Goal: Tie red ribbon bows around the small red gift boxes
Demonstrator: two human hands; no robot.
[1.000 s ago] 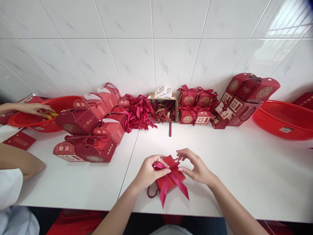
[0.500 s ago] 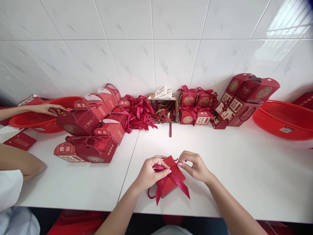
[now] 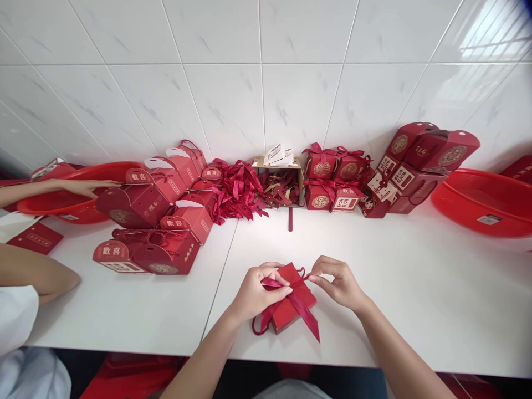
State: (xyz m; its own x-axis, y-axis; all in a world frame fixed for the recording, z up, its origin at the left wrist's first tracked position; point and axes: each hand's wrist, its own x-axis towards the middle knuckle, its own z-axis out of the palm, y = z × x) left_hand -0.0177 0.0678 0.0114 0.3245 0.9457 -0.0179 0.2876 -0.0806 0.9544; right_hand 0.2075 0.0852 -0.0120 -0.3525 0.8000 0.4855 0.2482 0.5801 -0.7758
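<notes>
In front of me on the white table lies a small red gift box (image 3: 286, 317), turned at an angle, with a cord handle showing at its left and far ends. A dark pink ribbon (image 3: 306, 316) crosses its upper side, with a tail hanging toward me. My left hand (image 3: 261, 291) rests on the box's left side, thumb and fingers pinching the ribbon's loop near the middle. At the box's right edge my right hand (image 3: 337, 281) pinches another part of the ribbon, drawn out to the right between thumb and forefinger.
Stacked red boxes (image 3: 137, 208) stand left, beside a heap of ribbons (image 3: 239, 191). A cardboard box (image 3: 301, 183) of strips is at the wall, with ribboned boxes (image 3: 320, 166) right of it. Red basins (image 3: 490, 202) flank both ends. A co-worker's hand (image 3: 83, 187) reaches over the left basin.
My right hand has moved slightly right, pulling the ribbon out further. The ribbon's tails have shifted on the box. The co-worker's hand at left has stretched out flatter.
</notes>
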